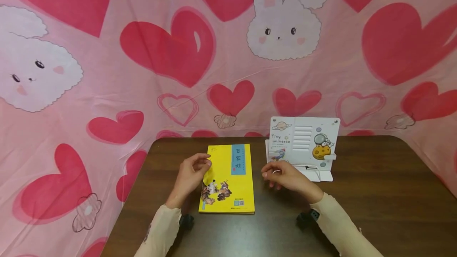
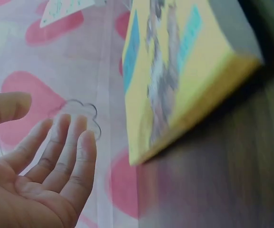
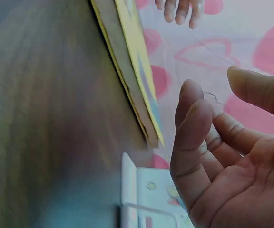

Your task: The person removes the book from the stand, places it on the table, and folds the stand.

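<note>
A yellow book (image 1: 228,187) with a blue title panel lies flat on the dark wooden table. My left hand (image 1: 192,173) hovers at the book's left side, its fingertips overlapping the cover's edge in the head view. In the left wrist view that hand (image 2: 46,166) has relaxed fingers and an empty palm, apart from the book (image 2: 175,71). To the right of the book is my right hand (image 1: 285,177), in front of a white book stand (image 1: 303,138). Its fingers (image 3: 189,152) are loosely bent around nothing in the right wrist view, with the book (image 3: 132,71) beyond them.
The stand stands upright at the back right, printed with an astronaut and planets, a wire support (image 1: 314,169) at its foot. Behind the wooden table (image 1: 385,193) hangs a pink cloth (image 1: 228,66) with hearts and rabbits. Dark wrist cameras (image 1: 307,219) sit below both hands.
</note>
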A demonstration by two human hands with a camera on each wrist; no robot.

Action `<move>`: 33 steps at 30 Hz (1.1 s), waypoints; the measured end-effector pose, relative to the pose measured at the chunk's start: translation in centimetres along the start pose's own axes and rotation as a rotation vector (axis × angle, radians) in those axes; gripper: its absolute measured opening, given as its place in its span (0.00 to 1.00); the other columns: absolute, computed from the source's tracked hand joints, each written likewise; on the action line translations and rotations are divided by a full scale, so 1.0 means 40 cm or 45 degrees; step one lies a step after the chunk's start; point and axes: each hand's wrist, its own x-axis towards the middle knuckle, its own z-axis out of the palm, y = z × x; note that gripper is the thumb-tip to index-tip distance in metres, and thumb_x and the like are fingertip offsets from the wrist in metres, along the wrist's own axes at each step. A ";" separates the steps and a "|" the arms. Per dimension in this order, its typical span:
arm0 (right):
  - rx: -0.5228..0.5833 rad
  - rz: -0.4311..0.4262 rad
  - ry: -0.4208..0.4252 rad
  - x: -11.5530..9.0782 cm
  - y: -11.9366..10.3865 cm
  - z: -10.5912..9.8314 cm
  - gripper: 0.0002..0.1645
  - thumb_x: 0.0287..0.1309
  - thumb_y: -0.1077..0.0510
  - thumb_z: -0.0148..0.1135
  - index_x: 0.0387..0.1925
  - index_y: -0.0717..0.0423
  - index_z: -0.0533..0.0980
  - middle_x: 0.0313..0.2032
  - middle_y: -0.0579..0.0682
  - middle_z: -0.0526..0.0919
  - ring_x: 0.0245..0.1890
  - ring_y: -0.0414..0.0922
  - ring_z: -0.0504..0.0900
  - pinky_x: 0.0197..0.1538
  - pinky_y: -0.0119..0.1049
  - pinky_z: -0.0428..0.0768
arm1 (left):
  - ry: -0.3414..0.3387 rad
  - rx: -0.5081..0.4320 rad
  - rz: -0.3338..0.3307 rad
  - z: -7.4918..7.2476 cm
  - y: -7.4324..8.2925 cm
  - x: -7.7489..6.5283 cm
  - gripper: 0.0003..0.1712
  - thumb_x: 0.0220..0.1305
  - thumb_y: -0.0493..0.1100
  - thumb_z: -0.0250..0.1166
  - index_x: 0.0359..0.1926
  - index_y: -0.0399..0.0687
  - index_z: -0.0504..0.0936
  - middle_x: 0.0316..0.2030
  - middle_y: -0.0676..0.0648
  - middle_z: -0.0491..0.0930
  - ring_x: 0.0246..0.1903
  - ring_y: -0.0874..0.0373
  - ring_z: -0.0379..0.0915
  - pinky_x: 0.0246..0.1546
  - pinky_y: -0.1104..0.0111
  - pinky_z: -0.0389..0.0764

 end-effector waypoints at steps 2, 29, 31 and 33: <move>0.005 -0.018 0.021 -0.004 -0.004 -0.012 0.20 0.71 0.58 0.62 0.53 0.73 0.77 0.38 0.67 0.84 0.29 0.50 0.84 0.28 0.37 0.84 | -0.001 -0.010 0.022 0.008 0.008 0.001 0.17 0.68 0.36 0.68 0.57 0.42 0.85 0.45 0.43 0.89 0.45 0.50 0.88 0.54 0.56 0.88; 0.002 -0.081 0.260 -0.055 -0.014 -0.155 0.21 0.73 0.59 0.59 0.56 0.75 0.76 0.43 0.67 0.84 0.30 0.40 0.85 0.31 0.36 0.86 | -0.124 -0.186 0.226 0.150 0.143 0.040 0.14 0.71 0.40 0.67 0.56 0.49 0.86 0.51 0.44 0.87 0.51 0.49 0.87 0.50 0.55 0.89; -0.003 -0.075 0.293 -0.059 -0.015 -0.165 0.21 0.73 0.59 0.59 0.56 0.76 0.75 0.43 0.64 0.85 0.31 0.39 0.85 0.32 0.36 0.86 | -0.138 -0.212 0.212 0.157 0.154 0.043 0.14 0.72 0.41 0.67 0.56 0.50 0.86 0.50 0.44 0.87 0.51 0.48 0.87 0.45 0.51 0.90; -0.007 -0.060 0.331 -0.063 -0.017 -0.174 0.22 0.73 0.59 0.59 0.56 0.75 0.76 0.44 0.63 0.85 0.31 0.38 0.85 0.33 0.36 0.86 | -0.146 -0.232 0.207 0.165 0.161 0.048 0.14 0.71 0.41 0.67 0.56 0.51 0.86 0.50 0.43 0.87 0.50 0.47 0.88 0.45 0.50 0.90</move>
